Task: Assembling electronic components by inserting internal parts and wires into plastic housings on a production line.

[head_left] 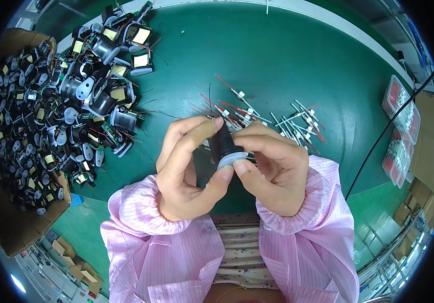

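A green worktop [298, 60] with a pale rim is spread across the view, and green floor [88, 214] is seen below it. At the far left, an open cardboard box [12, 235] is filled with black parts, and a loose heap of black parts [103, 103] with pale end caps, cream patches and thin wires is piled beside it.

Near the middle, a black cylinder [222, 139] with a pale disc [231, 160] at its near end is held above the worktop between both hands. By the left hand [181, 166] it is gripped with index finger and thumb bent toward each other and set apart by its length. By the right hand [277, 169] it is pinched near the disc, the thumb pressed to the disc. Slim white pieces [298, 123] with red wires are scattered beyond the hands. At the right, similar pieces are held in clear plastic containers [393, 96], crossed by a black cable [378, 136].
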Tool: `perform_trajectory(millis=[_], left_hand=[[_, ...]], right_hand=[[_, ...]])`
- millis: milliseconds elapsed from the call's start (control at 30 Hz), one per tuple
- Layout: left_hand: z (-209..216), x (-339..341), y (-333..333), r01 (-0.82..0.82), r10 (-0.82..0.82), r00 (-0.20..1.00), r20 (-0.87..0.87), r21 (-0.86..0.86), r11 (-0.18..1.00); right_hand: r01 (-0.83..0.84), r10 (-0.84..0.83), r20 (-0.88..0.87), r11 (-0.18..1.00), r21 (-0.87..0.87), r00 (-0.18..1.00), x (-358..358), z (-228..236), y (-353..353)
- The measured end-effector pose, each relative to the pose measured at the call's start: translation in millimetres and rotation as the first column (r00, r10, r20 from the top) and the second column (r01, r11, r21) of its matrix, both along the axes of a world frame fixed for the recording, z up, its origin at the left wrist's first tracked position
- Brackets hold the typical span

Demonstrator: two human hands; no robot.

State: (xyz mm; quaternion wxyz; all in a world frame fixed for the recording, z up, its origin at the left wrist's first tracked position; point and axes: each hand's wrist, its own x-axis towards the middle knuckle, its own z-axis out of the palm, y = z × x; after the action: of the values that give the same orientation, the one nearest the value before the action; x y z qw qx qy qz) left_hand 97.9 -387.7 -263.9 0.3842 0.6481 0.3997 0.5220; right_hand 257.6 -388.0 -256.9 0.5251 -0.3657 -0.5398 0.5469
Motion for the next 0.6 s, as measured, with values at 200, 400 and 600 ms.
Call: perform_trajectory(millis=[200,400,600], left_hand=[[-2.2,2.9,-4.1,-0.009,0.013,0.999,0.038,-0.094,0.996],[-3.3,3.4,-3.6,0.083,-0.058,0.989,0.140,-0.183,0.980],[-4.8,1.0,-1.6,0.196,-0.121,0.951,0.283,-0.253,0.948]], right_hand=[[0.021,-0.049,-0.158,0.985,-0.173,0.986,-3.8,2.2,-2.5],[0.001,-0.017,-0.103,0.987,-0.158,0.994,-0.3,1.4,-0.2],[0.007,-0.019,-0.084,0.990,-0.138,0.996,1.1,2.6,1.5]])
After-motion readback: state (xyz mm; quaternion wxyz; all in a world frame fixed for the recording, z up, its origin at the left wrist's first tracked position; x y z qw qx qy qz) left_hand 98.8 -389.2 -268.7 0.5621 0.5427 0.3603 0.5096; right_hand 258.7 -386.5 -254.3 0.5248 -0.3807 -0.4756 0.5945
